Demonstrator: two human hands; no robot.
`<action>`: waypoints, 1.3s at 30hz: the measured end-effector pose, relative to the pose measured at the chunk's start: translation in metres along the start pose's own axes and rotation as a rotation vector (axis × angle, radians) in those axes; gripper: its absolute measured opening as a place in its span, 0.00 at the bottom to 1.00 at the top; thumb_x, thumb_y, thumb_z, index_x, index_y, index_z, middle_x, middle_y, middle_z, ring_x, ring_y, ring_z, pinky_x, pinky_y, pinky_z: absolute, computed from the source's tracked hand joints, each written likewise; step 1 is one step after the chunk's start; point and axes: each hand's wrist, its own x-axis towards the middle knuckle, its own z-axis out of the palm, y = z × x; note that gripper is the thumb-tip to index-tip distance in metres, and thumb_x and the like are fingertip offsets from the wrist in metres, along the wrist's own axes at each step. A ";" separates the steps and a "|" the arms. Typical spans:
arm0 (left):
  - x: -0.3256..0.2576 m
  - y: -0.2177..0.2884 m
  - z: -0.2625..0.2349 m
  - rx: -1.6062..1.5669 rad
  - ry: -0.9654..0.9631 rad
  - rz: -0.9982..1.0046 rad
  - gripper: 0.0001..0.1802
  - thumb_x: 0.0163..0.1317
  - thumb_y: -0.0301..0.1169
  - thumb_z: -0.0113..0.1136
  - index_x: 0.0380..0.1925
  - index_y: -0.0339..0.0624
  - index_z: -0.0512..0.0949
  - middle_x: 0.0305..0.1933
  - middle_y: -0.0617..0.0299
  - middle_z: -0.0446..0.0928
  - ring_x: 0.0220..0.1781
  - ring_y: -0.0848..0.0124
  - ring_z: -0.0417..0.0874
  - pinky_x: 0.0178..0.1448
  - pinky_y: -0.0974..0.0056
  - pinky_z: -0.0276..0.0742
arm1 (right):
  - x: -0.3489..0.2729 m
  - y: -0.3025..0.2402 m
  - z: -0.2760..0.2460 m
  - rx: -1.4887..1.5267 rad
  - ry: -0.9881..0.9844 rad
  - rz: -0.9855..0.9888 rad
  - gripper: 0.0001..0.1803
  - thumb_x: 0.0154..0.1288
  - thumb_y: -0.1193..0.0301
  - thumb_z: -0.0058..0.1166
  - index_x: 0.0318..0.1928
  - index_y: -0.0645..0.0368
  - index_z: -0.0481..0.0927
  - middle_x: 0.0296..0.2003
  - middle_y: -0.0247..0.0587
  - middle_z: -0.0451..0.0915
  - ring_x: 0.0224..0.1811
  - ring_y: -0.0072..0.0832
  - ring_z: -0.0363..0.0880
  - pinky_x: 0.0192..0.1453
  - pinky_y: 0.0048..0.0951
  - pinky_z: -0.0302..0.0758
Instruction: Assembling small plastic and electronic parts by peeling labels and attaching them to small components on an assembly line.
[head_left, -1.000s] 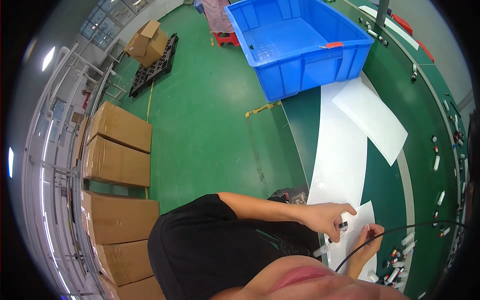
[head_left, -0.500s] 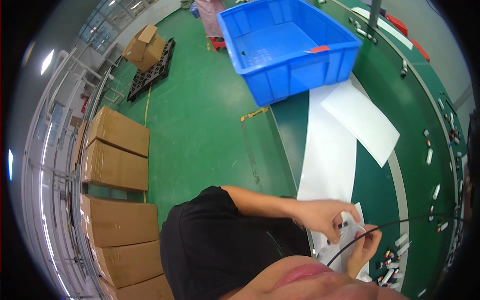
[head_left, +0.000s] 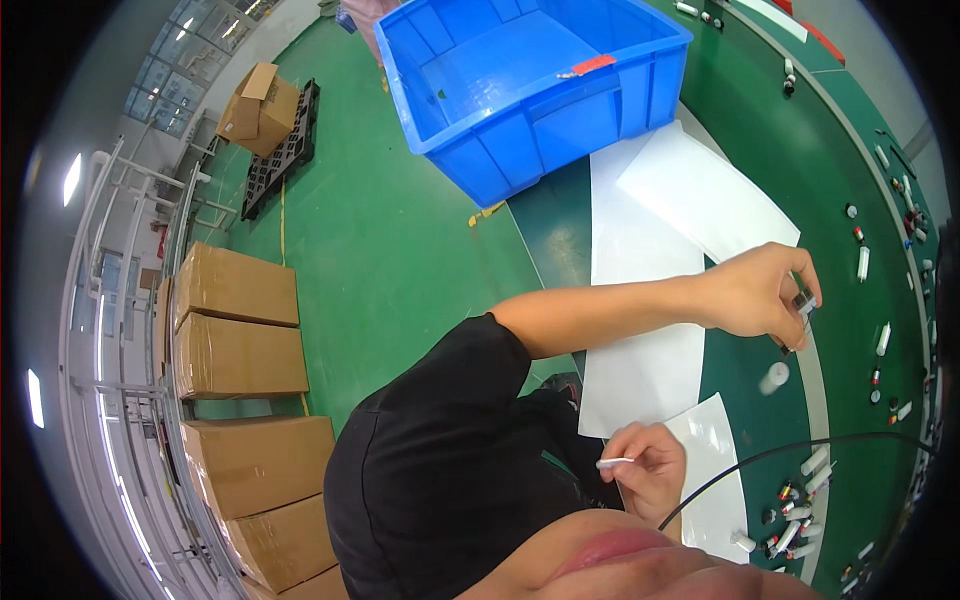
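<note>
My left hand (head_left: 755,292) is stretched out over the green bench, near the conveyor's edge. Its fingers close on a small dark-and-clear cylindrical part (head_left: 804,301). Just below these fingers is a small white cylindrical piece (head_left: 775,377), blurred and apart from the hand. Closer to my body, my right hand (head_left: 652,468) pinches a small flat white piece (head_left: 615,462) beside a white sheet (head_left: 712,470). More small white tubes with dark, red and yellow ends (head_left: 790,525) lie in a loose cluster on the bench's near right.
A large blue crate (head_left: 590,120) stands at the bench's far end, beside overlapping white sheets (head_left: 640,370). A green conveyor belt (head_left: 850,340) on the right carries scattered tubes. A black cable (head_left: 800,443) crosses the bench. Cardboard boxes (head_left: 240,355) are stacked at left.
My hands were together over the white sheet and have parted. The left has reached forward and right with the dark-and-clear part; the right has drawn left with the flat white piece.
</note>
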 end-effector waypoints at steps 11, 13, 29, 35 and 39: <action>0.009 -0.041 0.002 -0.303 0.006 -0.058 0.16 0.53 0.17 0.65 0.39 0.31 0.69 0.33 0.43 0.82 0.37 0.60 0.86 0.38 0.62 0.84 | 0.009 -0.081 -0.049 -1.045 0.778 -0.896 0.05 0.60 0.86 0.52 0.36 0.67 0.76 0.35 0.43 0.76 0.33 0.23 0.70 0.36 0.22 0.68; 0.004 -0.044 -0.004 -0.301 0.044 -0.079 0.17 0.55 0.18 0.63 0.43 0.33 0.69 0.36 0.40 0.82 0.39 0.56 0.86 0.41 0.60 0.85 | 0.013 -0.084 -0.046 -0.865 0.897 -0.908 0.05 0.62 0.84 0.52 0.39 0.69 0.78 0.37 0.43 0.78 0.33 0.21 0.71 0.36 0.21 0.67; -0.009 -0.047 0.016 -0.176 0.018 -0.038 0.12 0.58 0.18 0.60 0.42 0.39 0.73 0.36 0.49 0.83 0.45 0.56 0.85 0.44 0.62 0.84 | 0.026 -0.075 -0.038 -1.041 0.827 -0.799 0.09 0.45 0.80 0.69 0.30 0.60 0.84 0.29 0.33 0.81 0.34 0.24 0.74 0.38 0.23 0.69; -0.010 -0.047 0.020 -0.189 -0.031 0.005 0.13 0.57 0.17 0.59 0.42 0.37 0.72 0.37 0.47 0.82 0.46 0.58 0.85 0.47 0.60 0.84 | 0.030 -0.074 -0.040 -1.170 0.904 -0.892 0.09 0.45 0.79 0.69 0.30 0.59 0.83 0.27 0.33 0.80 0.33 0.25 0.73 0.37 0.24 0.68; -0.012 -0.044 0.022 -0.180 -0.040 -0.009 0.12 0.58 0.19 0.59 0.42 0.36 0.72 0.38 0.46 0.82 0.47 0.58 0.85 0.49 0.58 0.84 | 0.030 -0.074 -0.040 -1.129 0.932 -0.874 0.08 0.47 0.79 0.69 0.30 0.60 0.83 0.26 0.33 0.79 0.31 0.23 0.72 0.36 0.22 0.67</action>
